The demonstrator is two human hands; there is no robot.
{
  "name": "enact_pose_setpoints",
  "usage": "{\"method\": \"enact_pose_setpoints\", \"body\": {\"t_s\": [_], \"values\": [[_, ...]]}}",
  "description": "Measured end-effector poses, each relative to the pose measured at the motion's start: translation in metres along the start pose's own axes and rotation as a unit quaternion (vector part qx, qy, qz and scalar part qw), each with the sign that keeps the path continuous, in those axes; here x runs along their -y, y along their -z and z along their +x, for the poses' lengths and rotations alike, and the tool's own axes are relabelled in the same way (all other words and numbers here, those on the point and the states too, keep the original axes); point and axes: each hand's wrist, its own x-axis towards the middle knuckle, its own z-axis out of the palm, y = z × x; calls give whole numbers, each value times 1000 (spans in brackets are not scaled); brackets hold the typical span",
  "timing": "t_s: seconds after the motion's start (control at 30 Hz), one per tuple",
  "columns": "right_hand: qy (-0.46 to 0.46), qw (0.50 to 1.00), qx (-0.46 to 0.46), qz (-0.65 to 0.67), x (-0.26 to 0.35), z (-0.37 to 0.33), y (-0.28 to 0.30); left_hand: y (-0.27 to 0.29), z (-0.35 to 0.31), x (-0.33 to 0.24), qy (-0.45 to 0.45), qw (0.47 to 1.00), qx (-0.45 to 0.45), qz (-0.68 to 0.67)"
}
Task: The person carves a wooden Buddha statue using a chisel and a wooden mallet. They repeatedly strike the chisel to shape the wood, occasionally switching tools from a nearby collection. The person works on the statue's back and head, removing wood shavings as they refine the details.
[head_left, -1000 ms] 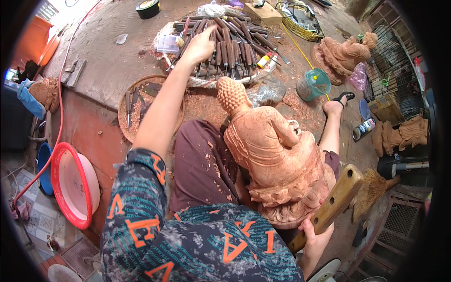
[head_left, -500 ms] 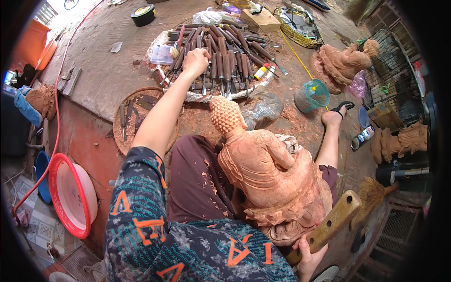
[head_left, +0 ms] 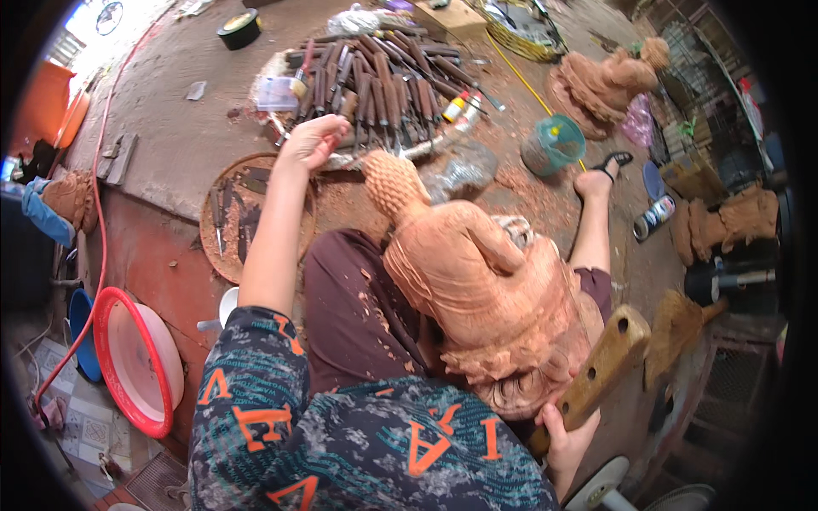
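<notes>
A carved reddish-wood seated figure (head_left: 464, 255) with a knobbed head leans tilted across my lap, its back toward me. My right hand (head_left: 568, 443) is closed around the lower end of a thick wooden bar (head_left: 607, 366) with round holes, beside the figure's base. Near the front of a heap of wood-handled carving chisels (head_left: 388, 89), my left hand (head_left: 315, 142) is raised with its fingers curled in. A brown handle shows just above those fingers, but whether they grip it cannot be made out.
A round tray (head_left: 221, 264) with several blades lies left of my leg. At left stands a red-rimmed basin (head_left: 136, 366). Beyond the figure are a teal bucket (head_left: 552, 146) and another carved figure (head_left: 607, 85). A spray can (head_left: 654, 217) and brush (head_left: 677, 336) lie right.
My left hand has drawn back from the chisel heap, toward me and to the left. My right hand keeps its hold on the wooden bar. The whole view has shifted slightly.
</notes>
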Motion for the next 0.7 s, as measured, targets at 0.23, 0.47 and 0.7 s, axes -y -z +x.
{"method": "enact_pose_setpoints", "body": {"t_s": [0.23, 0.47, 0.7], "values": [[-12, 1000, 3, -18, 4, 1, 0, -66, -147, 29, -191, 954, 180, -145], [5, 998, 24, 56, 4, 8, 14, -225, -228, 92, -398, 886, 235, 35], [110, 991, -60, 36, 15, 22, 44, -265, -234, 136, -514, 806, 146, 255]]}}
